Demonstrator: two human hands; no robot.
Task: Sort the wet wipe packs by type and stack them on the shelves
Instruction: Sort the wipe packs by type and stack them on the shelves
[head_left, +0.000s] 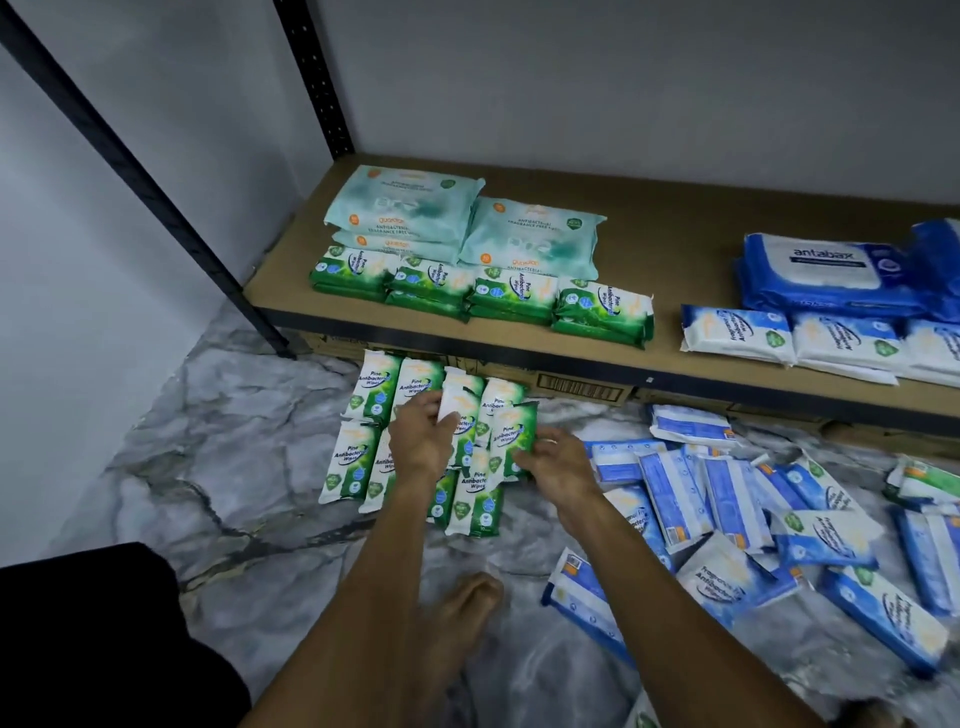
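Observation:
Several green Pine Antibacterial wipe packs (358, 457) lie in rows on the marble floor below the shelf (670, 364). My left hand (423, 434) grips one green pack (457, 405) by its white end, slightly lifted over the group. My right hand (553, 462) holds the edge of another green pack (514, 434) beside it. On the shelf stand a row of stacked green packs (514, 296), pale teal packs (405, 213) behind them, and blue-white packs (737, 332) with dark blue antabax packs (826, 275) to the right.
A loose heap of blue Fragrance Free packs (727, 519) covers the floor at the right. A black shelf post (260, 317) stands at the left. My bare foot (467, 603) rests on the floor near me. A cardboard box (582, 387) sits under the shelf.

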